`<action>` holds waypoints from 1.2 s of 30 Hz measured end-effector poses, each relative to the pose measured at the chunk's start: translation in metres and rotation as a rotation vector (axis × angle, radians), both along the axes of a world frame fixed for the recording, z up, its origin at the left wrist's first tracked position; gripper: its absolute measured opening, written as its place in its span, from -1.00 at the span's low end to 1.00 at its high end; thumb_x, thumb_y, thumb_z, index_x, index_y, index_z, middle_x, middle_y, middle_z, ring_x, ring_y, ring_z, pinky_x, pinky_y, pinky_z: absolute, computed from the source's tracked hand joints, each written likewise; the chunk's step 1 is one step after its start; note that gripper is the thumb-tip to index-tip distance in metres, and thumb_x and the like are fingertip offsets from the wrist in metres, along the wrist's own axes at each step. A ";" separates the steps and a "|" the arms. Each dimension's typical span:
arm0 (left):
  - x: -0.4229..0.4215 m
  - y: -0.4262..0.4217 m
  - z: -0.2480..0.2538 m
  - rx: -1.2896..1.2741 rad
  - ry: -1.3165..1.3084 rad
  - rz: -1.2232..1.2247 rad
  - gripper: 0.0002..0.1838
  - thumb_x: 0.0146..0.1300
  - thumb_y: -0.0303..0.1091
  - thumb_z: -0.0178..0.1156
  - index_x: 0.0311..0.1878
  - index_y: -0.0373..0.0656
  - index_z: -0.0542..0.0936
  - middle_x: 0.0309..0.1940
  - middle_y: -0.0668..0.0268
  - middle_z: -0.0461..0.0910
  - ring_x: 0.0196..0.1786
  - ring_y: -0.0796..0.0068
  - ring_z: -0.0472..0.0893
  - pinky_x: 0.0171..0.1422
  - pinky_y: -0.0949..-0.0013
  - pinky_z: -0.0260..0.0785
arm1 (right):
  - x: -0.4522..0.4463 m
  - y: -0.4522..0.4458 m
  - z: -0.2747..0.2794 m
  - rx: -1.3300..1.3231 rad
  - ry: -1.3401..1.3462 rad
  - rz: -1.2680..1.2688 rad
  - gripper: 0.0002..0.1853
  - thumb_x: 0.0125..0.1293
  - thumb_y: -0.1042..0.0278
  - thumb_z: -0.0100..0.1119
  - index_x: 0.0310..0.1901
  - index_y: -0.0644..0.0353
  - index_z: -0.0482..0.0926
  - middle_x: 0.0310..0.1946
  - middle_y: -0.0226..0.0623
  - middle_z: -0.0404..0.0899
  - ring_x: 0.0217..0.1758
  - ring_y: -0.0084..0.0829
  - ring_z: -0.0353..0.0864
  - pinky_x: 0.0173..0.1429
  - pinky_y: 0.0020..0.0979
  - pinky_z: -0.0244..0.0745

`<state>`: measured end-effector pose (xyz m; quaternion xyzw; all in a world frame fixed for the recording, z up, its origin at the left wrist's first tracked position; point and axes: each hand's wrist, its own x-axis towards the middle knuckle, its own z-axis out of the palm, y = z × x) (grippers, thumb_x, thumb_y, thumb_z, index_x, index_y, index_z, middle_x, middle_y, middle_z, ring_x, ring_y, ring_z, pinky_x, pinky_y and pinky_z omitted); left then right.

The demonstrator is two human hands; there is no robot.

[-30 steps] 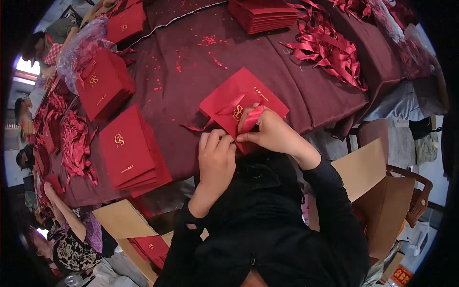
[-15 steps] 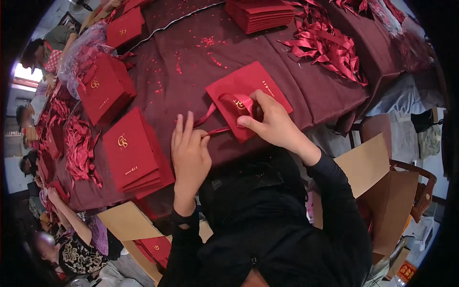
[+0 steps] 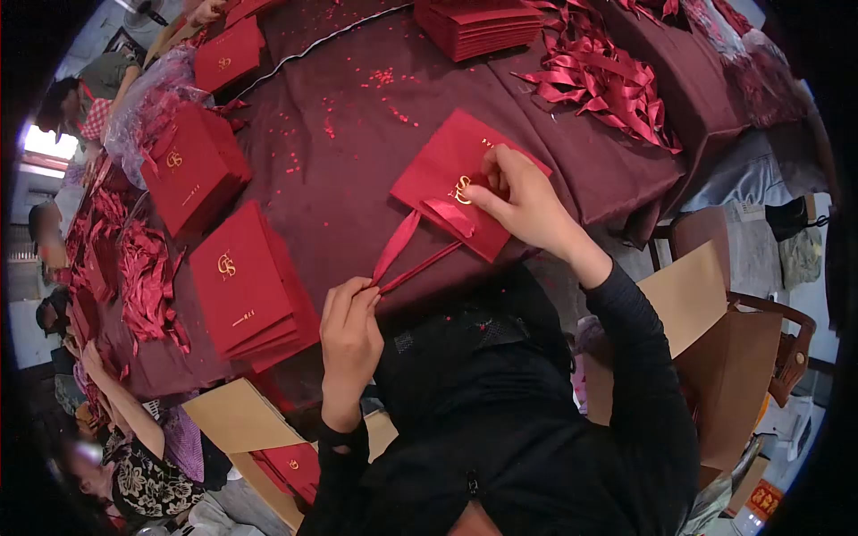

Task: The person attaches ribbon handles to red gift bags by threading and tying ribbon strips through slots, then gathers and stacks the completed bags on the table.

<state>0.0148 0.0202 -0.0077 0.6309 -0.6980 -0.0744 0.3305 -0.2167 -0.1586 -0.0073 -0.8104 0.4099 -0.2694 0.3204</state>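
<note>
A red paper gift bag [image 3: 442,165] with gold lettering lies flat on the dark red tablecloth in front of me. Its ribbon handle [image 3: 396,247] stretches from the bag's near left edge toward me. The ends of that ribbon are pinched in the fingers of my left hand [image 3: 351,317]. Over the bag's right part is my right hand [image 3: 527,205], its thumb near the gold logo and its fingers curled but apart from the thumb. I see nothing between them. A stack of red bags [image 3: 250,290] lies left of my left hand.
More bag stacks [image 3: 197,174] stand at the left and another stack [image 3: 478,31] at the far side. Loose ribbons [image 3: 617,85] lie in a heap at the right. Open cardboard boxes [image 3: 719,384] flank me. At the left a co-worker's arm [image 3: 130,406] reaches to the table.
My left hand has moved down toward me and the ribbon is now drawn taut. The loop around my right fingers has slipped off and flattened. My right hand has shifted slightly right.
</note>
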 end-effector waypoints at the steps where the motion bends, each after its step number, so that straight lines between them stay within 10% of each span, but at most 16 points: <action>1: 0.002 0.000 -0.003 -0.030 0.005 0.008 -0.83 0.07 -0.72 0.19 -0.23 -0.39 0.57 -0.15 0.09 0.55 -0.15 0.08 0.56 -0.08 0.21 0.44 | -0.005 -0.001 -0.003 -0.304 0.067 0.058 -0.47 0.21 -0.08 0.31 -0.09 0.28 0.45 -0.14 -0.06 0.48 -0.07 -0.17 0.47 0.00 -0.18 0.37; 2: 0.004 0.000 -0.003 -0.060 0.008 0.015 -0.83 0.08 -0.73 0.20 -0.23 -0.39 0.58 -0.15 0.09 0.56 -0.15 0.10 0.57 -0.08 0.22 0.45 | -0.013 0.005 -0.002 -0.486 0.338 0.132 -0.21 0.13 -0.25 0.28 0.18 0.28 0.40 0.23 0.01 0.35 0.31 -0.07 0.32 0.31 -0.05 0.21; 5: 0.014 0.008 -0.001 0.003 0.187 0.050 -0.87 0.12 -0.71 0.21 -0.25 -0.38 0.60 -0.16 0.11 0.59 -0.17 0.13 0.59 -0.08 0.26 0.45 | -0.037 0.017 0.014 -0.422 0.441 0.393 0.03 0.01 -0.39 0.25 0.41 0.16 0.25 0.45 0.04 0.14 0.56 -0.10 0.04 0.53 -0.05 -0.03; 10: -0.001 0.012 0.042 -0.233 0.128 0.084 -0.89 0.12 -0.69 0.26 -0.26 -0.37 0.64 -0.18 0.08 0.63 -0.16 0.17 0.61 -0.06 0.31 0.47 | -0.064 0.026 0.043 -0.552 0.349 0.599 -0.30 -0.20 0.42 0.29 0.16 0.17 0.53 0.23 -0.08 0.47 0.35 -0.15 0.42 0.32 -0.08 0.33; 14: 0.001 -0.002 0.065 -0.444 -0.035 0.344 -0.92 0.19 -0.67 0.21 -0.24 -0.41 0.63 -0.16 0.06 0.65 -0.15 0.16 0.64 -0.06 0.30 0.51 | -0.057 0.014 0.115 0.322 -0.065 0.385 -0.78 0.16 0.58 0.32 -0.15 0.28 0.55 -0.21 -0.22 0.60 -0.11 -0.44 0.65 0.04 -0.46 0.45; 16: 0.006 -0.018 0.068 -0.401 -0.092 0.392 -0.86 0.24 -0.65 0.17 -0.15 -0.38 0.64 -0.05 0.07 0.63 -0.04 0.15 0.63 0.07 0.26 0.49 | -0.037 -0.015 0.084 0.495 -0.266 0.426 -0.61 0.17 0.49 0.40 -0.01 0.27 0.45 -0.14 -0.43 0.55 0.00 -0.65 0.50 0.13 -0.52 0.38; 19: 0.008 -0.041 0.065 -0.236 -0.111 0.478 -0.58 0.29 -0.62 0.07 0.23 -0.24 0.50 0.29 0.04 0.40 0.26 0.02 0.45 0.31 0.15 0.32 | -0.019 -0.050 0.033 -0.601 0.241 0.127 -0.58 0.16 0.13 0.38 -0.05 0.20 0.52 -0.19 -0.24 0.55 -0.08 -0.24 0.53 0.03 -0.24 0.41; 21: 0.000 -0.047 0.063 -0.298 -0.177 0.456 -0.55 0.28 -0.62 0.07 0.26 -0.23 0.47 0.29 0.04 0.39 0.26 0.00 0.44 0.30 0.14 0.32 | -0.034 -0.084 0.021 -0.900 0.373 -0.194 -0.69 0.11 0.22 0.30 -0.12 0.11 0.57 -0.23 -0.27 0.49 -0.10 -0.20 0.46 -0.07 -0.21 0.36; 24: -0.017 -0.057 0.049 -0.213 -0.165 0.278 -0.58 0.28 -0.49 0.16 0.23 -0.28 0.49 0.17 0.03 0.46 0.15 -0.01 0.47 0.21 0.13 0.33 | -0.053 -0.107 0.007 -0.811 0.714 -0.443 -0.79 0.10 0.29 0.26 -0.21 0.11 0.60 -0.24 -0.31 0.49 -0.08 -0.21 0.46 -0.04 -0.20 0.35; 32: -0.049 -0.108 0.011 0.079 -0.285 0.384 -0.38 0.13 -0.09 0.38 0.15 -0.32 0.51 -0.05 0.08 0.48 0.01 0.06 0.45 0.12 0.10 0.34 | -0.018 -0.065 0.035 -0.832 0.090 0.427 -0.68 -0.06 0.45 0.24 -0.17 0.07 0.63 -0.28 -0.44 0.51 -0.04 -0.32 0.48 0.17 -0.22 0.31; 36: -0.040 -0.094 0.005 0.087 -0.233 0.357 -0.34 0.05 -0.13 0.43 0.15 -0.31 0.48 -0.08 0.10 0.45 -0.01 0.06 0.44 0.10 0.09 0.32 | -0.041 -0.065 0.018 -0.756 0.200 0.328 -0.70 -0.03 0.47 0.23 -0.17 0.12 0.65 -0.32 -0.40 0.48 -0.10 -0.30 0.46 0.12 -0.26 0.33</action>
